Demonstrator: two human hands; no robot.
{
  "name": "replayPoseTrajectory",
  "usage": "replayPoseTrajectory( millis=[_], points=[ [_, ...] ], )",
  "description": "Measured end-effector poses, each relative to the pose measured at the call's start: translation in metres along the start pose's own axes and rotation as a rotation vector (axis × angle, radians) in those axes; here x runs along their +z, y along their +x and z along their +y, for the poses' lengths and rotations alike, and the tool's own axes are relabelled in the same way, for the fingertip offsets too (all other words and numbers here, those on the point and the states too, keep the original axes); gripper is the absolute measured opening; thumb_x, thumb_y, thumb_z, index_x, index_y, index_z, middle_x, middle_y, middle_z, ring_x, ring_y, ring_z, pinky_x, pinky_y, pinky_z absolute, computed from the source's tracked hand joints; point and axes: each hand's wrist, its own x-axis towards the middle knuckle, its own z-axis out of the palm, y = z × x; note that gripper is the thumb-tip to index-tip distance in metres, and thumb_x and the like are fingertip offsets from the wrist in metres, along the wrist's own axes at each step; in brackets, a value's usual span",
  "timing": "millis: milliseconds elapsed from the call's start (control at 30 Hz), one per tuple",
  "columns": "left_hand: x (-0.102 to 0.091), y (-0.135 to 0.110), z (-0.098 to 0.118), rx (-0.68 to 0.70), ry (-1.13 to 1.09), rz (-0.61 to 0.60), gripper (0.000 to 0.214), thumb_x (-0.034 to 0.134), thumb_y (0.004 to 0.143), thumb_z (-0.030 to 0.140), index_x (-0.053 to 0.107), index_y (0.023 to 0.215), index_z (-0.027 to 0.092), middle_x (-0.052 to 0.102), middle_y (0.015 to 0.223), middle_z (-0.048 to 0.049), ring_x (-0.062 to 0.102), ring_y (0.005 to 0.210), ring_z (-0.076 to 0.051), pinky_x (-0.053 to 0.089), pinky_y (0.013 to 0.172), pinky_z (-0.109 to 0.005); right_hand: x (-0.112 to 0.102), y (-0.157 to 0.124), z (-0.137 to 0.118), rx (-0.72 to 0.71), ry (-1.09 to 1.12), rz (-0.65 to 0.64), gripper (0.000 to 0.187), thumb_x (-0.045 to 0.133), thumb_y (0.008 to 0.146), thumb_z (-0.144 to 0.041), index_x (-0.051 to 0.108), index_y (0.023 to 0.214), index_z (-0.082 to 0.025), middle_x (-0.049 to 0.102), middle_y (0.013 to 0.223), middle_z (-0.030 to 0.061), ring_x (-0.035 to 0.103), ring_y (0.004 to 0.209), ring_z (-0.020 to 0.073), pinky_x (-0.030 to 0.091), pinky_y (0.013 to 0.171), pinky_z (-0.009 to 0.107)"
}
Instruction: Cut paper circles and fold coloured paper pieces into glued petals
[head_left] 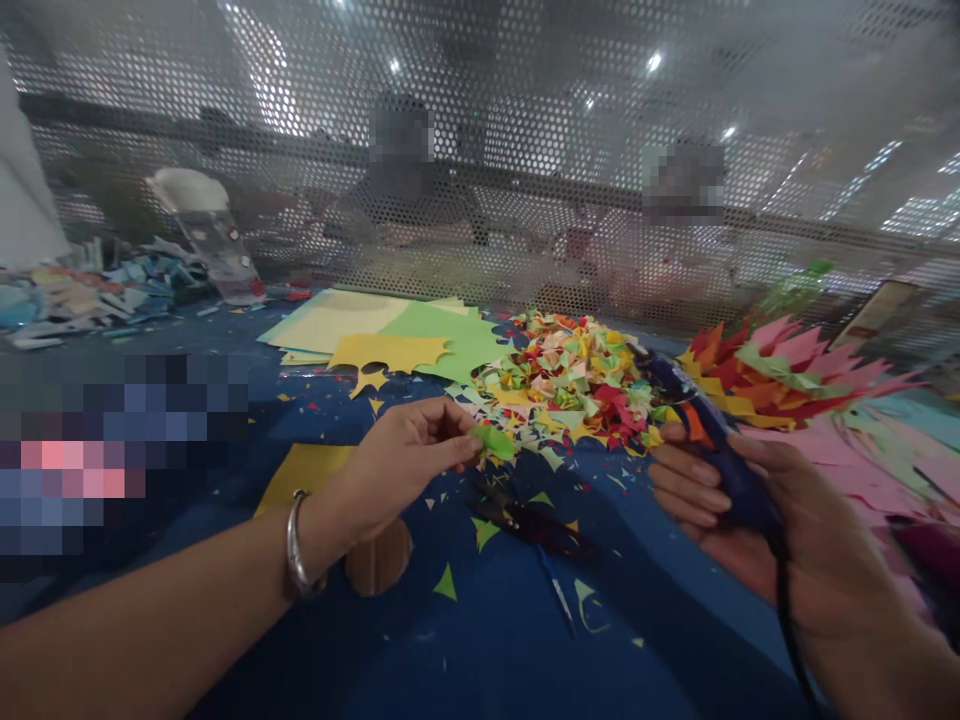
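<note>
Between the thumb and fingers of my left hand (416, 440) is a small green paper piece (495, 441). My right hand (780, 520) grips a dark blue hot glue gun (720, 440) with an orange trigger; its nozzle points up and left, apart from the green piece. Below my left hand, dark-handled scissors (551, 530) lie on the blue table (487, 670). A blue pen (556, 590) rests near them. A round cardboard disc (379, 560) and a yellow paper sheet (304, 475) are partly hidden under my left forearm.
A heap of colourful paper pieces (577, 375) stands beyond my hands. Behind are stacked paper sheets (330, 320) and a cut yellow sheet (390, 352). Pink and orange pointed paper (810, 365) lies right, a clear cup (217, 245) left. A perforated metal screen (495, 140) closes the back.
</note>
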Motion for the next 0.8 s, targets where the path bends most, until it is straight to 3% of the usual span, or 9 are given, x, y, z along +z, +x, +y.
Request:
replayPoseTrajectory(
  millis=[233,367,500,567,700,800],
  points=[
    [0.004,-0.003,0.002,-0.037,0.066,-0.088,0.012,0.067,0.078,0.026,0.062,0.076,0.016,0.061,0.067,0.0015,0.054,0.062,-0.01,0.043,0.06,-0.023,0.004,-0.001,0.007,-0.025,0.037,-0.13,0.013,0.069,0.078,-0.027,0.064,0.081,-0.016,0.032,0.063,-0.0066,0.027,0.046,0.0051,0.04,0.043,0.017],
    [0.005,-0.003,0.001,-0.045,0.12,-0.089,0.012,0.066,0.079,0.027,0.059,0.076,0.017,0.061,0.065,0.0022,0.055,0.059,-0.01,0.044,0.059,-0.023,0.005,0.0,0.01,-0.039,-0.032,-0.176,0.012,0.068,0.079,-0.028,0.065,0.08,-0.016,0.038,0.068,-0.0041,0.029,0.049,0.006,0.04,0.046,0.018],
    [0.003,-0.002,-0.003,-0.014,0.181,-0.037,0.01,0.064,0.077,0.025,0.058,0.076,0.018,0.061,0.067,0.0024,0.056,0.059,-0.01,0.045,0.058,-0.024,0.008,0.001,0.014,-0.073,-0.236,-0.204,0.019,0.067,0.082,-0.036,0.064,0.075,-0.018,0.044,0.066,-0.0016,0.036,0.053,0.0094,0.04,0.049,0.021],
    [0.002,-0.002,-0.003,0.002,0.198,-0.011,0.009,0.064,0.077,0.025,0.058,0.076,0.018,0.062,0.068,0.0017,0.056,0.06,-0.011,0.045,0.058,-0.025,0.009,0.0,0.018,-0.086,-0.394,-0.145,0.024,0.068,0.081,-0.041,0.063,0.072,-0.019,0.046,0.062,-0.0013,0.039,0.053,0.0107,0.039,0.05,0.022],
    [0.002,-0.004,0.001,0.024,0.254,-0.002,0.009,0.062,0.078,0.026,0.059,0.076,0.018,0.062,0.067,0.0005,0.055,0.061,-0.012,0.043,0.057,-0.025,0.009,-0.003,0.028,-0.111,-0.806,0.121,0.038,0.071,0.078,-0.048,0.059,0.059,-0.019,0.054,0.059,0.0006,0.048,0.056,0.0132,0.04,0.052,0.023],
    [0.003,-0.007,0.006,0.041,0.329,0.008,0.008,0.06,0.079,0.025,0.059,0.075,0.018,0.06,0.065,0.0013,0.053,0.059,-0.012,0.04,0.055,-0.024,0.01,-0.007,0.034,-0.241,-1.095,0.166,0.043,0.068,0.079,-0.053,0.057,0.052,-0.021,0.058,0.059,0.0017,0.054,0.063,0.0177,0.049,0.062,0.027]
  ],
)
